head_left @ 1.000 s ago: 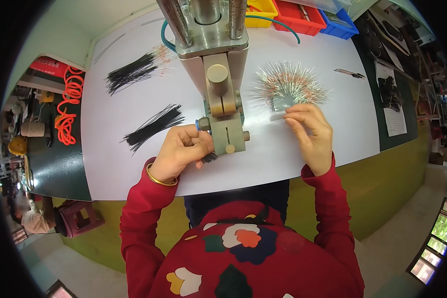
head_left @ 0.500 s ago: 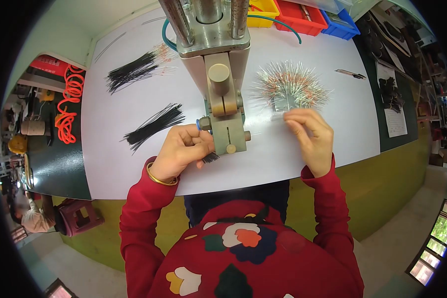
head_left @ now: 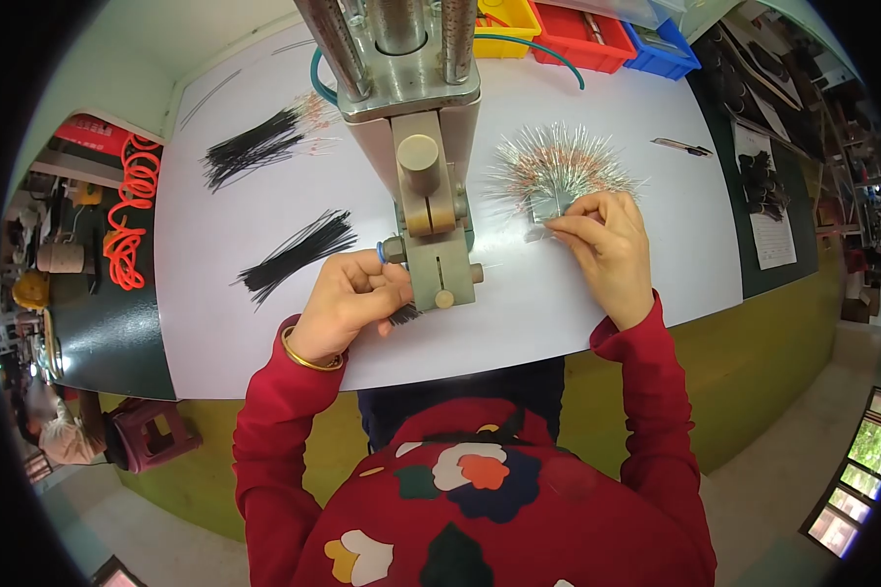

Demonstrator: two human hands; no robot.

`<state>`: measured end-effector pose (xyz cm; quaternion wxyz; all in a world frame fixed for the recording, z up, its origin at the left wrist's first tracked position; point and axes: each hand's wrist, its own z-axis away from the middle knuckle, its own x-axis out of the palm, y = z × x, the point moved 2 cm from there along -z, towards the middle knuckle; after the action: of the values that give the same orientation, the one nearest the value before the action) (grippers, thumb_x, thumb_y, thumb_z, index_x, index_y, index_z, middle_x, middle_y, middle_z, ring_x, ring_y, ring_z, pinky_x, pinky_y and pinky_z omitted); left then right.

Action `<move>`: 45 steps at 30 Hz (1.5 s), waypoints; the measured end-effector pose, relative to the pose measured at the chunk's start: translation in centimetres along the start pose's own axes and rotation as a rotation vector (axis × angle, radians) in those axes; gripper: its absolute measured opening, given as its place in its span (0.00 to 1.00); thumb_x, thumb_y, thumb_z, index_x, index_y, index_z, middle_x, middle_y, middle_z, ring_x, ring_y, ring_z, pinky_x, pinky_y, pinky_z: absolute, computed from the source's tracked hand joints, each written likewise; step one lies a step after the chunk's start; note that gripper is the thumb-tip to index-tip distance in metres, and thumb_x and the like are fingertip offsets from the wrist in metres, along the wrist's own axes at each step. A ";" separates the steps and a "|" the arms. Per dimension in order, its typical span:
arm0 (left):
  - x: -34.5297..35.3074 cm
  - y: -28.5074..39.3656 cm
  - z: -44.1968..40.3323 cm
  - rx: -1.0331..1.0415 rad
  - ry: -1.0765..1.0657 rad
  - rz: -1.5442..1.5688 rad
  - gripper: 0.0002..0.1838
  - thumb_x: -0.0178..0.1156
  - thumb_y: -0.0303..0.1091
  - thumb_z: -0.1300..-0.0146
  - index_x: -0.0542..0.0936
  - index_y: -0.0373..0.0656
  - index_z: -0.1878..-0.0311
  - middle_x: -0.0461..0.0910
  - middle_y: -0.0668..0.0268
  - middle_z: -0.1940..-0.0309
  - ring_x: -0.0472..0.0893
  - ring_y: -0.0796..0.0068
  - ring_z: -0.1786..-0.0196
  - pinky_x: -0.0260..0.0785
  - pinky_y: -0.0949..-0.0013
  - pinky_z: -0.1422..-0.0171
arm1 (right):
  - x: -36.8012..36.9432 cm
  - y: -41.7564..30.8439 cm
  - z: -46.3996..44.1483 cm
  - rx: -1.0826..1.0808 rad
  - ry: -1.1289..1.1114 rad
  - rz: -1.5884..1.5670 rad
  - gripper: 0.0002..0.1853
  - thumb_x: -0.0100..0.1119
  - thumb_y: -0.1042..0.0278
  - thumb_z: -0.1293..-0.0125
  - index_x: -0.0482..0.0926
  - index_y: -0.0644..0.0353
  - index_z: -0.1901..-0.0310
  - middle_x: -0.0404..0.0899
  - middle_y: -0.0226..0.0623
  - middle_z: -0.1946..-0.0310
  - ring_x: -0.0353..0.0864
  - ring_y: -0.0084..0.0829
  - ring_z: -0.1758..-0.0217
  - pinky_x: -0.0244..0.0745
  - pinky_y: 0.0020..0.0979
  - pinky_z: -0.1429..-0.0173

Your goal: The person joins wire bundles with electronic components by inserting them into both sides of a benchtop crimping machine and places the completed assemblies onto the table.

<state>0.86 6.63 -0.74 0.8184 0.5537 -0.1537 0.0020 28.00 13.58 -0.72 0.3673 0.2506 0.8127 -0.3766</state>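
Observation:
My left hand (head_left: pixel 347 303) is closed beside the lower head of a metal press (head_left: pixel 440 269), its fingertips partly hidden behind it. Cut ends of black wires (head_left: pixel 404 314) stick out below those fingers. My right hand (head_left: pixel 607 240) pinches with thumb and forefinger at the near edge of a fanned pile of small components with thin silvery leads (head_left: pixel 568 161). Whatever is between these fingertips is too small to make out. Under the pile lies a small grey block (head_left: pixel 548 203). A bundle of black wires (head_left: pixel 299 254) rests just beyond my left hand.
Another black wire bundle with reddish, bare-lead ends (head_left: pixel 255 149) lies farther back on the white table (head_left: pixel 519 333). A cutter knife (head_left: pixel 682 147) is at the right. Yellow (head_left: pixel 507 24), red (head_left: pixel 582 39) and blue (head_left: pixel 661 51) bins line the back. An orange coiled hose (head_left: pixel 132 210) hangs left.
My right hand has moved in to the near edge of the component pile, its fingers pinching there. My left hand stays by the press. The whole view has shifted slightly.

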 end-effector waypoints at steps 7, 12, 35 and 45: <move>0.2 -0.1 -0.1 0.020 -0.025 0.032 0.06 0.57 0.23 0.44 0.79 0.30 0.65 0.77 0.67 0.79 0.71 0.86 0.82 0.64 0.83 0.75 | 0.1 -0.2 -0.5 -0.203 0.010 0.112 0.08 0.67 0.78 0.53 0.83 0.57 0.69 0.76 0.27 0.67 0.70 0.30 0.62 0.66 0.29 0.59; 0.0 -0.2 -0.1 0.008 -0.022 0.021 0.06 0.56 0.23 0.44 0.79 0.30 0.65 0.78 0.67 0.79 0.70 0.86 0.82 0.64 0.83 0.75 | -0.3 -0.7 -0.9 -0.272 0.037 -0.028 0.06 0.65 0.79 0.50 0.81 0.60 0.69 0.78 0.30 0.64 0.74 0.30 0.60 0.69 0.29 0.58; 0.1 -0.1 0.0 -0.013 0.002 -0.015 0.07 0.56 0.22 0.45 0.78 0.28 0.66 0.77 0.67 0.80 0.71 0.85 0.82 0.64 0.82 0.75 | 3.2 -5.6 1.3 0.178 -0.313 -0.633 0.05 0.61 0.76 0.40 0.77 0.68 0.67 0.76 0.37 0.73 0.75 0.29 0.74 0.71 0.27 0.68; 0.5 0.0 -0.1 -0.032 -0.007 -0.035 0.05 0.55 0.22 0.45 0.79 0.31 0.68 0.76 0.68 0.80 0.71 0.85 0.82 0.63 0.82 0.75 | 3.3 -6.3 1.3 0.396 -0.425 -0.948 0.07 0.59 0.72 0.37 0.75 0.68 0.63 0.76 0.34 0.73 0.71 0.19 0.73 0.69 0.23 0.68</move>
<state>1.39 6.64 -0.62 0.8266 0.5431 -0.1471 -0.0166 22.23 9.28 -1.22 0.2591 -0.1598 0.6582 -0.6886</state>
